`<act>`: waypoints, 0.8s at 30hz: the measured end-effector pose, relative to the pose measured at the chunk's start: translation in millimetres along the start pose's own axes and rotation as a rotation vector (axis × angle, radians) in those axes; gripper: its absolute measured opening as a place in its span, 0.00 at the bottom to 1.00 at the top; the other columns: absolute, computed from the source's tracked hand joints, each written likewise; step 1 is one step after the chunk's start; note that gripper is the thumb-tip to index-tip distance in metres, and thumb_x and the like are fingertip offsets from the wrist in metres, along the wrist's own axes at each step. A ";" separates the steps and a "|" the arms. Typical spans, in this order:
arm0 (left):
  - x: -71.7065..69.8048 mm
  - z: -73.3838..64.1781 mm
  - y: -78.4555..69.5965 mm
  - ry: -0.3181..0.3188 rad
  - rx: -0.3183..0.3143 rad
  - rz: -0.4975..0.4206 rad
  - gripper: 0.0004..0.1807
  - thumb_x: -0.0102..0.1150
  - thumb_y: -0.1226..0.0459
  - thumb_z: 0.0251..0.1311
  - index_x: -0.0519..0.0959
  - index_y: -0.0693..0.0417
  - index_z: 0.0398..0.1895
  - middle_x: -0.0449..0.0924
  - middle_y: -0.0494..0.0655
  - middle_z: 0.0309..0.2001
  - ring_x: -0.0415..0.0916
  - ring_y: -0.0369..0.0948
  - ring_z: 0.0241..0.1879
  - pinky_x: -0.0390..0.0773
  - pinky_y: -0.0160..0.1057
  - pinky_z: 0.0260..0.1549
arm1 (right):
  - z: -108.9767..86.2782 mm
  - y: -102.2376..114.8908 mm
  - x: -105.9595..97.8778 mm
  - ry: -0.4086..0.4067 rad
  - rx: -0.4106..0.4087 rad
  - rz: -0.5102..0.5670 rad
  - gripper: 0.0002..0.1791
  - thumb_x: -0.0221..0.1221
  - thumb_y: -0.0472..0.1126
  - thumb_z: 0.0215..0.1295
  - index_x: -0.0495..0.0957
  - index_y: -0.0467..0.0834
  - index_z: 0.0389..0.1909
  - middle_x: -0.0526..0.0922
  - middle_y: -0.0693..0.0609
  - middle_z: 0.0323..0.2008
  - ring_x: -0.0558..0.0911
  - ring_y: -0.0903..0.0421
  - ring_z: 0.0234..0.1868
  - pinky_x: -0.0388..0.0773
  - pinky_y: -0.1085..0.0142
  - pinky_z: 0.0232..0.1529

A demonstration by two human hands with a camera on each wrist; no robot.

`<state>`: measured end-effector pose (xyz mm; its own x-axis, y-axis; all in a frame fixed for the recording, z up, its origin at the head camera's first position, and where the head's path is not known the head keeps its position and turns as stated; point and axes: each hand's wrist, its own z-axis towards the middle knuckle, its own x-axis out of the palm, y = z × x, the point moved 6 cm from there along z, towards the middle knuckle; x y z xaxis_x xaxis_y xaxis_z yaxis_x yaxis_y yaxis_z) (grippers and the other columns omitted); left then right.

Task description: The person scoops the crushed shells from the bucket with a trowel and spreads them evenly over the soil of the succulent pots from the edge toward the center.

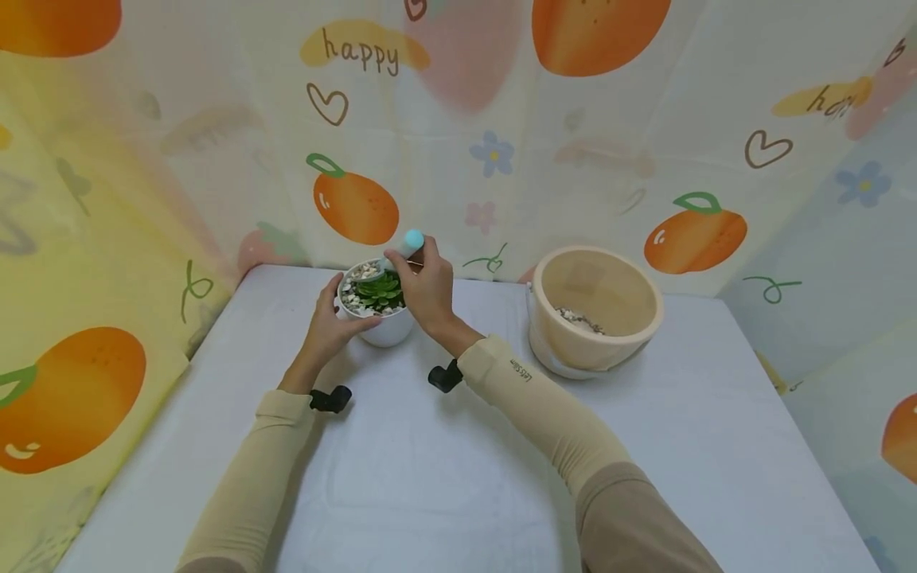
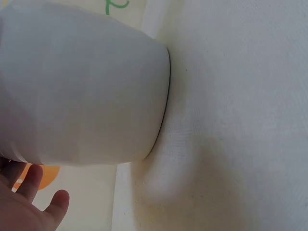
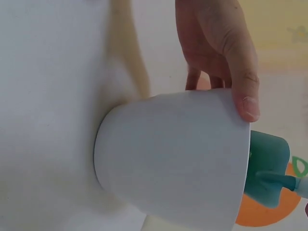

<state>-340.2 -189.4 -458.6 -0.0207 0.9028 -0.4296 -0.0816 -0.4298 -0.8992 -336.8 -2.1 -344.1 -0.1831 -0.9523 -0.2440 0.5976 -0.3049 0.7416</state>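
Trowel (image 3: 272, 171) slants, blade down-left over the white pot (image 1: 388, 330).

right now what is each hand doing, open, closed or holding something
Left hand: holding the white pot from the side.
Right hand: holding the small shovel.

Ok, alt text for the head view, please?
A person's right hand holds a blue-handled trowel over a round white pot of pale stones and green succulent; the left hand grips the pot. A larger beige round planter stands to the right on a white tabletop.
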 end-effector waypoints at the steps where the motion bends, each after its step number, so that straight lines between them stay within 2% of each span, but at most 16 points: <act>1: 0.4 0.0 0.7 -0.005 -0.002 0.000 0.61 0.74 0.55 0.50 0.41 0.55 0.78 0.45 0.59 0.76 0.44 0.54 0.76 0.49 0.61 0.71 | 0.0 0.3 0.4 0.003 0.006 0.003 0.19 0.63 0.43 0.65 0.73 0.33 0.49 0.86 0.40 0.39 0.88 0.50 0.43 0.82 0.72 0.45; 6: 2.2 -3.2 -1.2 -0.037 -0.009 0.006 0.61 0.74 0.53 0.49 0.42 0.56 0.78 0.47 0.59 0.76 0.45 0.54 0.75 0.49 0.61 0.72 | 1.5 2.9 2.4 0.004 -0.015 -0.015 0.19 0.63 0.43 0.65 0.73 0.34 0.48 0.87 0.41 0.37 0.88 0.51 0.40 0.82 0.73 0.43; 12: 6.7 -7.7 -5.3 -0.123 -0.029 -0.017 0.62 0.76 0.51 0.46 0.45 0.56 0.77 0.49 0.60 0.74 0.48 0.54 0.72 0.51 0.61 0.71 | 4.6 7.3 3.1 -0.001 -0.054 -0.023 0.19 0.64 0.42 0.64 0.73 0.33 0.47 0.87 0.41 0.37 0.88 0.52 0.40 0.82 0.74 0.43; 16: 9.2 -10.6 -6.7 -0.167 -0.037 0.005 0.62 0.77 0.49 0.44 0.47 0.54 0.77 0.51 0.59 0.73 0.49 0.54 0.71 0.54 0.60 0.70 | 4.9 8.9 4.6 0.002 -0.076 -0.038 0.18 0.65 0.40 0.62 0.73 0.33 0.47 0.87 0.41 0.38 0.88 0.51 0.41 0.81 0.74 0.44; 20: 9.4 -12.4 -8.5 -0.169 -0.044 0.033 0.62 0.76 0.48 0.44 0.46 0.53 0.77 0.51 0.59 0.73 0.49 0.54 0.70 0.55 0.61 0.69 | 4.6 10.7 5.0 0.004 -0.104 -0.053 0.19 0.66 0.38 0.61 0.73 0.33 0.47 0.87 0.41 0.39 0.88 0.51 0.41 0.81 0.73 0.45; 24: 6.2 -11.6 -9.3 -0.122 -0.053 0.055 0.63 0.75 0.48 0.46 0.44 0.55 0.77 0.49 0.60 0.74 0.47 0.55 0.72 0.54 0.62 0.69 | 3.1 10.0 4.4 0.016 -0.099 -0.054 0.19 0.65 0.41 0.63 0.73 0.33 0.47 0.87 0.41 0.39 0.88 0.51 0.41 0.82 0.73 0.45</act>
<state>-328.1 -180.0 -453.8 -0.1446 0.8718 -0.4681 -0.0246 -0.4761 -0.8790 -334.1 -9.4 -335.8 -0.2052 -0.9340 -0.2926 0.6615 -0.3527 0.6618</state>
